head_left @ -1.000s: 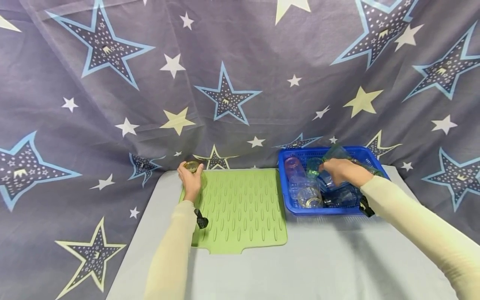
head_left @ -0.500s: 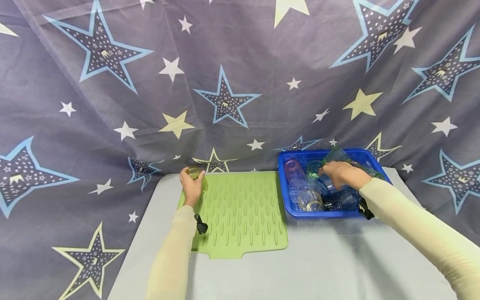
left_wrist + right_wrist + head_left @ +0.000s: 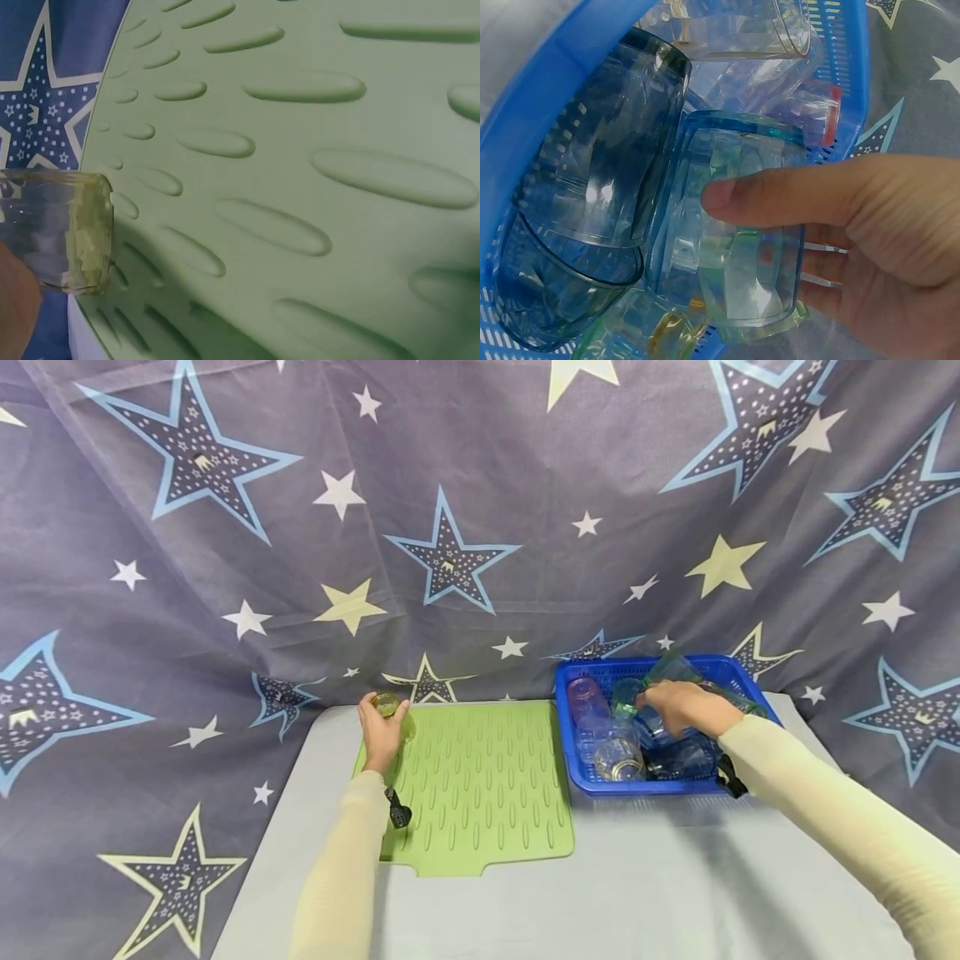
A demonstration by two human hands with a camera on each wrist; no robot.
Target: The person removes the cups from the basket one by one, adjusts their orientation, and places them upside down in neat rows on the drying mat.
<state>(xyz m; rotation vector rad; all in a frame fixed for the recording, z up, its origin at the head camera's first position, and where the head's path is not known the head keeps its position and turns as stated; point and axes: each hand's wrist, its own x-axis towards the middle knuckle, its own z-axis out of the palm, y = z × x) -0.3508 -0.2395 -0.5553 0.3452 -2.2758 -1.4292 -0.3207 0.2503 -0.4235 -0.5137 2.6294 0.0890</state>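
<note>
In the head view my left hand [image 3: 382, 735] holds a yellow-tinted clear glass [image 3: 386, 703] at the far left corner of the green ridged drying mat [image 3: 480, 777]. The left wrist view shows the side of this glass [image 3: 75, 229] against the mat's edge, with only part of a finger visible. My right hand [image 3: 678, 702] reaches into the blue plastic basket [image 3: 600, 789]. There it grips a light blue clear glass [image 3: 742, 262], thumb across its near side and the other fingers partly hidden behind it.
More glasses fill the basket: a dark blue one [image 3: 622, 142], a clear one [image 3: 621, 758], a pink-tinted one [image 3: 587, 697] and a green-tinted one [image 3: 628, 693]. Behind the white table [image 3: 600, 893] hangs a grey star-printed cloth [image 3: 480, 460].
My left hand and the yellow-tinted glass have shifted only slightly at the mat's corner; more of the glass's side shows now. My right hand stays in the basket. The head view has shifted slightly.
</note>
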